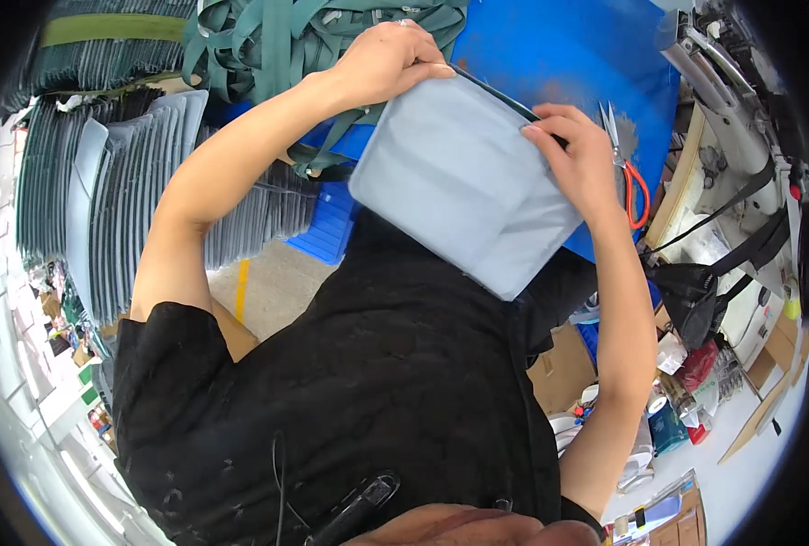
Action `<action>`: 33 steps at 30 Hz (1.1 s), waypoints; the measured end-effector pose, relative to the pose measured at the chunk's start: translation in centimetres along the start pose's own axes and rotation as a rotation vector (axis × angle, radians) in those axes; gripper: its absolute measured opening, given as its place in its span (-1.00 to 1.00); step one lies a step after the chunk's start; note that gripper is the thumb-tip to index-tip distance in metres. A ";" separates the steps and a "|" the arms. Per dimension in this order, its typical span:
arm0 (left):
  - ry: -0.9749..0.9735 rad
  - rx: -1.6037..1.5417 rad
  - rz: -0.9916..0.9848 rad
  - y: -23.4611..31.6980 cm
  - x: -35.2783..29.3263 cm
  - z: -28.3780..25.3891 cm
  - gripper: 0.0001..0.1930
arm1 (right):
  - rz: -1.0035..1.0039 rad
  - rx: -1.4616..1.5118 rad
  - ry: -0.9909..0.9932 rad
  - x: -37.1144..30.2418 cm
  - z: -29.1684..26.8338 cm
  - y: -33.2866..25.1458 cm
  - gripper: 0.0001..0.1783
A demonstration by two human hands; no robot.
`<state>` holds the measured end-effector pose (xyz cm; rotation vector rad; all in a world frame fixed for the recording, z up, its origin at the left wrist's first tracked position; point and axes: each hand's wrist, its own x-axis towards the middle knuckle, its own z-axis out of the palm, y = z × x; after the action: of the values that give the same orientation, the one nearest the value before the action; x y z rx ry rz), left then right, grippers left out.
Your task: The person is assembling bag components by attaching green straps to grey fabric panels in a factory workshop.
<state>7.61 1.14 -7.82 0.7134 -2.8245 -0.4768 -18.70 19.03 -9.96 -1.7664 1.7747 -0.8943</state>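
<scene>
A pale grey, roughly rectangular fabric panel [463, 164] hangs tilted in front of me, with a dark green strip along its far edge. My left hand [391, 65] grips that edge at its left end, thumb on the near face and fingers behind. Toward the right end of the same edge, my right hand [575, 150] pinches the panel between thumb and fingers. What lies behind the panel is hidden. Just right of my right hand, scissors [636, 194] with red handles lie on the blue tabletop [550, 55], blades pointing away from me.
Dark green straps [272, 45] lie heaped beyond my left hand. Rows of stacked grey panels [145, 191] stand at the left, near a blue plastic bin [329, 227]. A pale machine [732, 109] and a black bag [691, 296] are at the right.
</scene>
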 end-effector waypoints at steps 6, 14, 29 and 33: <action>0.003 -0.271 0.090 6.2 -0.1 -9.0 -0.89 | -0.095 -0.003 0.121 -2.3 -5.6 -4.9 -0.89; 0.219 -0.026 0.610 7.8 -0.1 -11.6 -0.85 | -0.130 -0.075 0.146 -4.3 -8.4 -7.0 -0.87; 0.234 -0.059 0.672 8.3 -0.3 -11.5 -0.81 | -0.199 -0.027 0.196 -4.7 -8.6 -6.3 -0.74; 0.243 -0.062 0.633 8.5 -0.3 -11.7 -0.82 | -0.198 -0.037 0.196 -4.4 -8.6 -6.6 -0.72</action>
<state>7.24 5.29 6.02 -0.1424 -2.5908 -0.3320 -20.25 24.72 0.19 -1.9626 1.7657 -1.1570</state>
